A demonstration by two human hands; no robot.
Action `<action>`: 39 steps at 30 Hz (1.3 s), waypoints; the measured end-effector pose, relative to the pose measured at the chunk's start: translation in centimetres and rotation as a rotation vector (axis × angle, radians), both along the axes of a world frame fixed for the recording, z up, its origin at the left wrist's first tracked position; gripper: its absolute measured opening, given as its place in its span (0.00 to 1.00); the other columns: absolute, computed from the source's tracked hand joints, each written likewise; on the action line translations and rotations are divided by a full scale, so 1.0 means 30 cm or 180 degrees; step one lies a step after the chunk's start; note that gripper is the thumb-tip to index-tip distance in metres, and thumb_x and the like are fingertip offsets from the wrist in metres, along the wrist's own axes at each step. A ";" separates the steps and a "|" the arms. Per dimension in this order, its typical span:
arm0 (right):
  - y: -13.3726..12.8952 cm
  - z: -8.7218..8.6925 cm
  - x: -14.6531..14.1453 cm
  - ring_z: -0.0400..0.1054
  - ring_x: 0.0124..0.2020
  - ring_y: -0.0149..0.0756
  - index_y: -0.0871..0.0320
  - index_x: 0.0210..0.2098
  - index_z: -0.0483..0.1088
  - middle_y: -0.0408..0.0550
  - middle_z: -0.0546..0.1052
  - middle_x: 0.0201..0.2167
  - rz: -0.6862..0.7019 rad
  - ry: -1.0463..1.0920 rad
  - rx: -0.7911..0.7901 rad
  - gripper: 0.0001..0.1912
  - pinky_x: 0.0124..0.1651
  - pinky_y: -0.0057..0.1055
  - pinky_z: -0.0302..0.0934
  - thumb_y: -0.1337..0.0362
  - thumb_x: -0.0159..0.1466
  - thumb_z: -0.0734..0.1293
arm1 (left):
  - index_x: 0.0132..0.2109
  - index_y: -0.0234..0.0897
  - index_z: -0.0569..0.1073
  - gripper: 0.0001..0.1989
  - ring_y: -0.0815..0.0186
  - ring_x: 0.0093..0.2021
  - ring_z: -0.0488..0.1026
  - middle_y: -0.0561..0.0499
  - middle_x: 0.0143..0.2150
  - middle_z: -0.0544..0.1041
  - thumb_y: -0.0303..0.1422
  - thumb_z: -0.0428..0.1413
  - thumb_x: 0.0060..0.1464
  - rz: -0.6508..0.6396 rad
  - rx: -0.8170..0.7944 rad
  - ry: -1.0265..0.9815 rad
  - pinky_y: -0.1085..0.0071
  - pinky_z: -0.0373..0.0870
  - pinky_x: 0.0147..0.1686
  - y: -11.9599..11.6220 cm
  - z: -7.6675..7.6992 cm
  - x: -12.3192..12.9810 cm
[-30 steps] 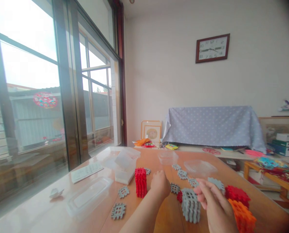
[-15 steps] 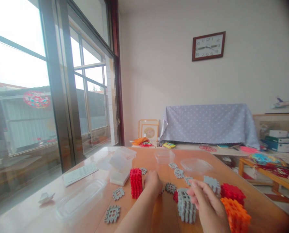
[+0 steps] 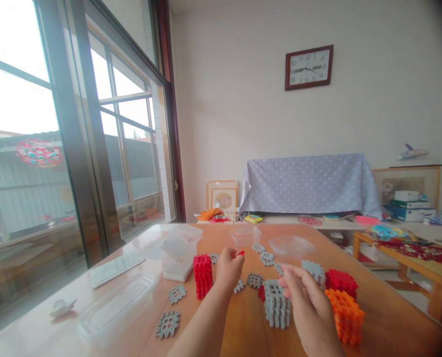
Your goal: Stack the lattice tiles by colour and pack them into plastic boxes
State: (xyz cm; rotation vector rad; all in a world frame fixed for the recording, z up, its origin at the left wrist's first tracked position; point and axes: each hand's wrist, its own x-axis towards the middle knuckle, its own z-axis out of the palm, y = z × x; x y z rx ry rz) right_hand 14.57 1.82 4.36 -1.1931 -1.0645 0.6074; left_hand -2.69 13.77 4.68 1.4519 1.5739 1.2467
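Pinching a small red plastic lattice tile (image 3: 240,253) at its fingertips, the left hand (image 3: 227,268) is curled nearly shut and raised just above the wooden table (image 3: 250,327). The tall red stack of plastic lattice tiles (image 3: 203,275) stands upright just beside it at about nine o'clock, long axis vertical, clearly nearer this hand than the other. The right hand (image 3: 305,302) sits at about four o'clock from the left, fingers loosely bent; I cannot tell whether it grips anything. It touches or overlaps the grey stack of lattice tiles (image 3: 276,303), with an orange lattice block (image 3: 345,316) at its three o'clock.
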 end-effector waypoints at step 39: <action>-0.013 -0.035 -0.060 0.71 0.56 0.48 0.50 0.59 0.71 0.51 0.77 0.55 0.0950 -0.2548 0.0894 0.23 0.59 0.45 0.68 0.55 0.66 0.68 | 0.54 0.45 0.79 0.21 0.49 0.56 0.71 0.43 0.54 0.78 0.34 0.66 0.52 -0.1644 0.0897 0.0259 0.58 0.64 0.61 -0.473 0.156 -0.279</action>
